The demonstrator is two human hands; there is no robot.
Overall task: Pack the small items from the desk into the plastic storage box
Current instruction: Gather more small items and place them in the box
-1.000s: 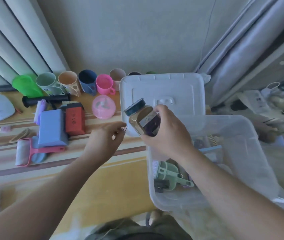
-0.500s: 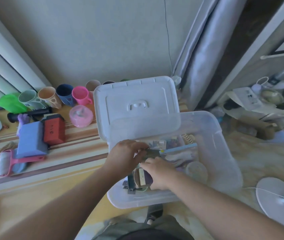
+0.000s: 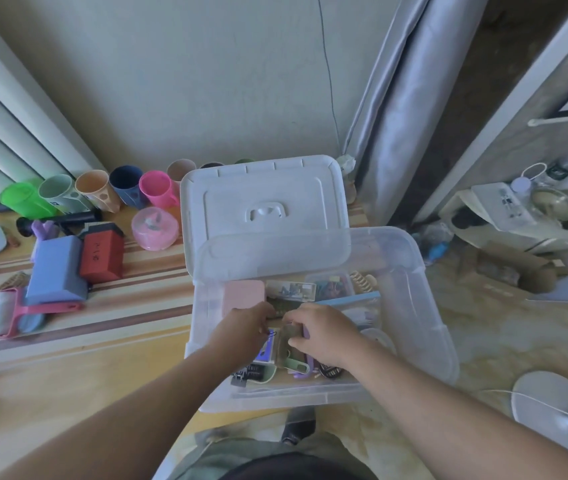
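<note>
Both hands inside plastic box (image 3: 428, 306), prob. to wedge jar among contents. Right hand (image 3: 324, 336) curled over jar (image 3: 291, 332), near front wall; left hand (image 3: 242, 329) fingers bent beside it, grip unclear. Cups (image 3: 156, 188) on desk (image 3: 85, 358) unpacked.

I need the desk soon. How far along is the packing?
Partly done. The clear plastic storage box already holds a pink case and other small bits. Both hands, left hand and right hand, are inside arranging items. Left on the striped desk: coloured plastic cups, red box, pink lint roller.
</note>
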